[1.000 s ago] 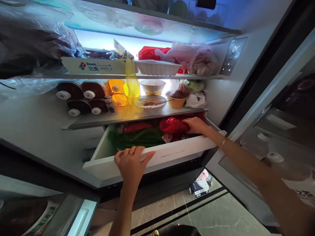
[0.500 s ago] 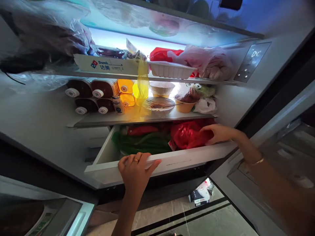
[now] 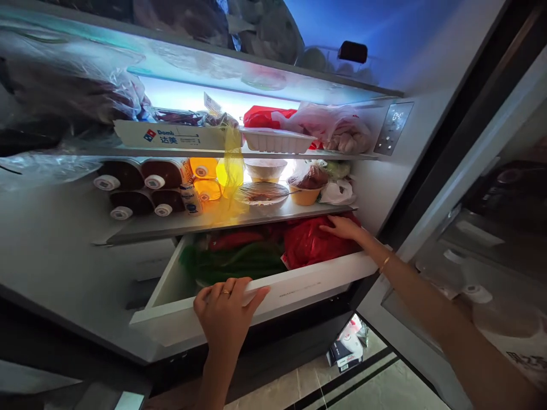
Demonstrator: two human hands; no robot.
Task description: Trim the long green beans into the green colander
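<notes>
An open fridge stands before me with its white crisper drawer (image 3: pixel 307 285) pulled out. My left hand (image 3: pixel 224 310) has its fingers curled over the drawer's front rim. My right hand (image 3: pixel 344 228) lies flat on top of a red plastic bag (image 3: pixel 311 245) at the right end of the drawer, fingers stretched out. Green vegetables (image 3: pixel 239 262) and a long red pepper (image 3: pixel 235 239) fill the drawer's left and middle.
The shelf (image 3: pixel 171 225) above the drawer carries dark bottles (image 3: pixel 128 176) lying on their sides, orange bottles, a yellow bag (image 3: pixel 231 162) and bowls (image 3: pixel 262 193). A pizza box (image 3: pixel 171 135) and a white tray (image 3: pixel 277 139) sit higher up. The right fridge door (image 3: pixel 470 239) stands open.
My right hand has shifted a little left over the red bag and now lies flat on it. The left hand stays on the drawer rim. The view has tilted.
</notes>
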